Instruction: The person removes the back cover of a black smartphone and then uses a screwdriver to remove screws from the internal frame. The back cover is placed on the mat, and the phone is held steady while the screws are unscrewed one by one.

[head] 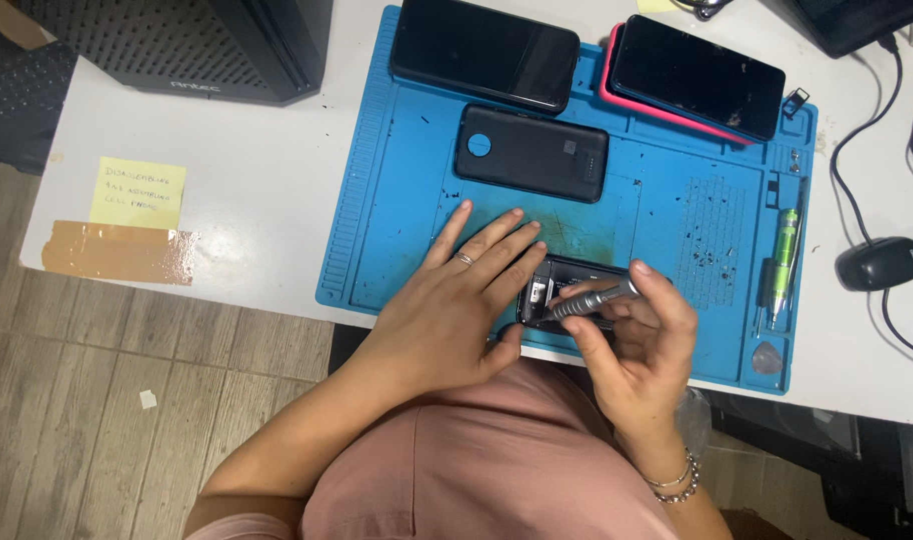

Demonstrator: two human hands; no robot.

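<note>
My left hand (457, 300) lies flat on the blue work mat (667, 200), fingers spread, pressing the left end of an opened dark phone (567, 275). My right hand (637, 340) grips a slim grey screwdriver (592, 300), its tip down on the phone's exposed inside. The phone lies near the mat's front edge, partly hidden by both hands. A ring shows on my left hand and a bead bracelet on my right wrist.
On the mat lie a black back cover (532, 152), a black phone (485, 50) and a phone in a pink case (697, 75). A green-handled tool (785, 262) rests at the mat's right side. A black mouse (882, 262), cables, a yellow note (137, 192) and a computer case (177, 45) are on the white table.
</note>
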